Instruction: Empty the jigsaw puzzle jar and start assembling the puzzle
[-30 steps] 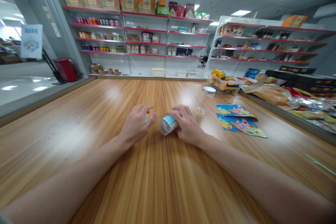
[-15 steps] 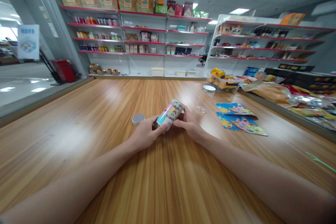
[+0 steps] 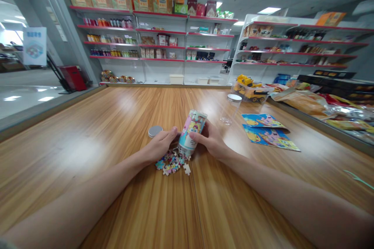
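Observation:
A clear jar with a colourful cartoon label (image 3: 192, 128) is tilted mouth-down over the table. My right hand (image 3: 212, 139) is closed round its right side, thumb across the label. Puzzle pieces (image 3: 172, 164) lie in a small heap under the jar's mouth, and more show inside near the opening. Beside the heap, my left hand (image 3: 160, 146) is open and curved, its thumb stretched up towards the jar; its fingertips are partly hidden behind the pieces and the jar. A silver round lid (image 3: 155, 130) rests just beyond my left hand.
A second clear jar with a silver lid (image 3: 230, 109) stands right of my right hand. Folded cartoon sheets (image 3: 269, 132) lie farther right, near a plastic tub of yellow toy trucks (image 3: 251, 90). A green strip (image 3: 359, 179) is at the right edge. Stocked shelves (image 3: 160, 32) line the back.
The jar has tipped mouth-down and puzzle pieces have spilled onto the table. My left hand has let go of the jar and sits by the heap; my right hand grips it.

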Demonstrator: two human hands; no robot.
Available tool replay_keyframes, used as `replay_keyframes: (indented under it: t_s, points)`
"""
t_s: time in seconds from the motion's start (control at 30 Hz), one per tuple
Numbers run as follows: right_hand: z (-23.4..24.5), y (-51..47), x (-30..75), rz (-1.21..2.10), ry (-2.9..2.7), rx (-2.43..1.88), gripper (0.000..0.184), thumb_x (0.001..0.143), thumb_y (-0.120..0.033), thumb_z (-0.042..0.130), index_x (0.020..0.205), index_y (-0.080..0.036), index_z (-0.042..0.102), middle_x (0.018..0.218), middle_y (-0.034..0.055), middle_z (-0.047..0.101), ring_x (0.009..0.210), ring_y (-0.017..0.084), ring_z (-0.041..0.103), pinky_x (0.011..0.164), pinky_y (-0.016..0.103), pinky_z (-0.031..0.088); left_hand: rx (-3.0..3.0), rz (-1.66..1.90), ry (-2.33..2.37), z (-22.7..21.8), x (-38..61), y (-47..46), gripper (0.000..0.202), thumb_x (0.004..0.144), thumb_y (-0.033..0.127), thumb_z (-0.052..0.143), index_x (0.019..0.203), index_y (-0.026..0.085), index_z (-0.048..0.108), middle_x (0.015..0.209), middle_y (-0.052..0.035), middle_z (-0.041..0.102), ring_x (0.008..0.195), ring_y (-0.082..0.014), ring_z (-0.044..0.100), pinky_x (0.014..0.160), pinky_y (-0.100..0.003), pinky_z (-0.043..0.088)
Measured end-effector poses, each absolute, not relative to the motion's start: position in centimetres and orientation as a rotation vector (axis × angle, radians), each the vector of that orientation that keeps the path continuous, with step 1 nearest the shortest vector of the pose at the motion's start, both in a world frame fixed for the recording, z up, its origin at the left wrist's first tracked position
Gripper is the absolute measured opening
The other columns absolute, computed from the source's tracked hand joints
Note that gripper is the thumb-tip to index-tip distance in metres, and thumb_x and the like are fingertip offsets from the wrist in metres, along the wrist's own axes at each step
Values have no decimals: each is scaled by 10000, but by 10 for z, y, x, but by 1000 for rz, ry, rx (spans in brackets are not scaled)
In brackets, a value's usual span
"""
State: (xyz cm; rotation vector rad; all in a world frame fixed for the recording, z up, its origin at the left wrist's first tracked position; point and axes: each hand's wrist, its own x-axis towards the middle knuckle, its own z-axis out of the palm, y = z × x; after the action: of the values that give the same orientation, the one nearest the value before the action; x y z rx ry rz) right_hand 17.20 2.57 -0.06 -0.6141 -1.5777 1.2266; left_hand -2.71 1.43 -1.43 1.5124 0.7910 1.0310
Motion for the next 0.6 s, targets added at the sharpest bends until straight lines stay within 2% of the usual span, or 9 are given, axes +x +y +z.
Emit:
replay_keyframes:
  t_s: [0.07,0.13,0.37,0.6]
  points:
    - [-1,23,173,1198,-1608,-581,416,774,-381,795,1074,-192,579,1001,46,663,895,192,642,803,340,547,1571,930,722,-11,-27,12,652,908,708,477,952,120,755,877,-106,740,961,-279,683,948,-408,513]
    - [-2,19,175,1145,-1645,-555,414,774,-380,795,1077,-205,573,993,42,655,891,197,636,801,346,542,1615,874,691,-6,-27,9,678,905,727,456,926,120,758,869,-114,741,968,-285,685,946,-409,511]
    - [-9,6,180,988,-1664,-477,459,750,-388,801,1096,-246,534,926,41,654,826,231,637,768,394,540,1681,790,695,8,-23,-4,730,856,798,434,762,146,749,739,-96,721,781,-264,673,777,-362,535]
    - [-5,15,173,1143,-1368,-550,455,687,-465,814,1000,-239,574,872,26,657,755,215,621,692,364,546,1670,846,759,8,-19,-11,693,850,775,467,763,140,729,798,-86,729,812,-253,675,796,-334,540]
